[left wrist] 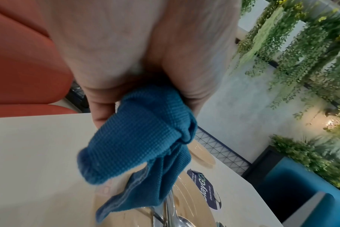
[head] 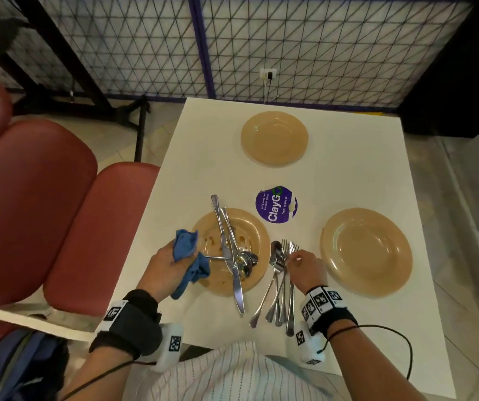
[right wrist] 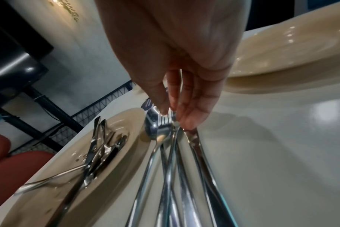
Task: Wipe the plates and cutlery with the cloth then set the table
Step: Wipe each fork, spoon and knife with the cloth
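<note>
My left hand (head: 168,263) grips a bunched blue cloth (head: 187,251) (left wrist: 142,138) over the left rim of a soiled tan plate (head: 257,235) (right wrist: 130,147). Knives (head: 226,235), a fork and spoons (head: 246,260) lie crossed on that plate. To its right, a bundle of forks and a spoon (head: 280,287) (right wrist: 175,169) lies on the white table (head: 348,175). My right hand (head: 291,257) (right wrist: 170,114) reaches down onto the bundle's heads, thumb and fingertips pinching a fork's tines. Clean tan plates sit at the right (head: 367,251) (right wrist: 291,53) and far side (head: 274,138).
A round purple sticker (head: 276,205) is stuck on the table's middle. Red padded seats (head: 30,198) stand along the table's left edge. A mesh partition (head: 319,47) runs behind the far edge. A bag (head: 15,369) lies by my left side.
</note>
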